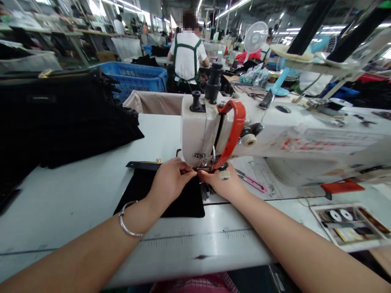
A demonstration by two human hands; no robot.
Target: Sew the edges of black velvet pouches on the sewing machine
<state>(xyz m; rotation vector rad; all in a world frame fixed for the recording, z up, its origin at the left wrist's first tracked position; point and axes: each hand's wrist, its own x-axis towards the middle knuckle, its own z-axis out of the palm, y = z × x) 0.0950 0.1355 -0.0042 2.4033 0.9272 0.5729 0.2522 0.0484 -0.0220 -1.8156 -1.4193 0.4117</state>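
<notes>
A flat black fabric piece lies on the table at the sewing machine, its upper right edge by the presser foot. My left hand pinches that edge between thumb and fingers, just left of the needle area. Close to it, my right hand has its thumb and fingers closed at the same edge, partly hidden behind the machine's white knob. A black strip with a gold-coloured fitting runs along the fabric's top, beyond my left wrist. Pink-handled thread snips rest on the machine bed, right of my right hand.
A large stack of black pieces fills the table's left side. The machine's orange guard arches above my hands. At right lie a parts tray with bobbins and a red object. Behind stand a blue crate and a seated person.
</notes>
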